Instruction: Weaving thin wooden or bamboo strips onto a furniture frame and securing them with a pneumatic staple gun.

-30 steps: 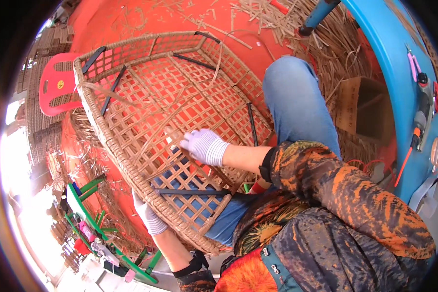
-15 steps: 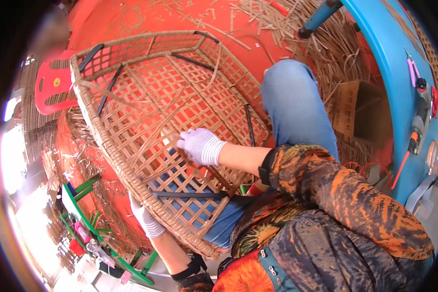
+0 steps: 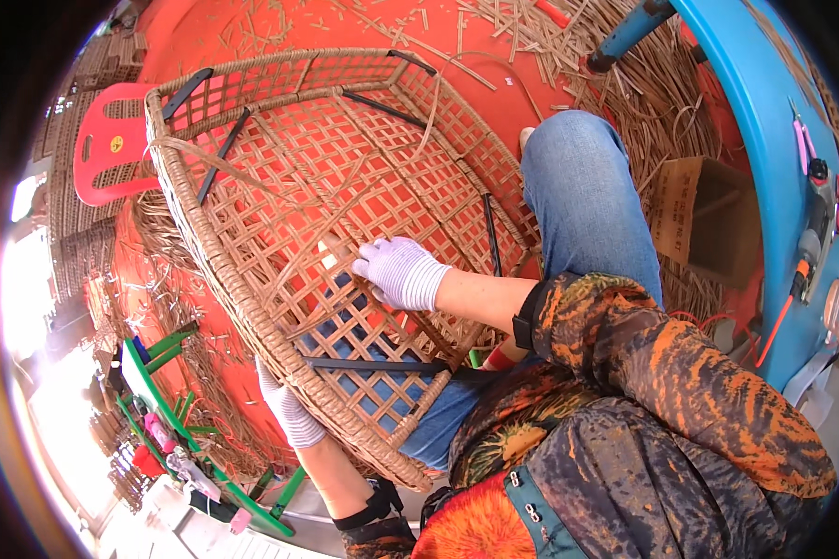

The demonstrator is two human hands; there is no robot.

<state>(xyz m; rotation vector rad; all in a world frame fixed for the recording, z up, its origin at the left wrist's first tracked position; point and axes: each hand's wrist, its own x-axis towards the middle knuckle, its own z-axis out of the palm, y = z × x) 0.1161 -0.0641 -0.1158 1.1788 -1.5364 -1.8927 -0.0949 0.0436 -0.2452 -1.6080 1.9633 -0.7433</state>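
Your basket is tan latticework with black strips; your gloves are pale lavender, finely striped; your sleeve is mottled black and orange, your jeans blue, the chair pinkish red, the table bright blue.

Wearing thinly striped pale gloves on left hand and right hand, orange-and-black mottled sleeves with black cuffs, blue jeans, and a dark mottled top showing a teal band and fiery orange panel.
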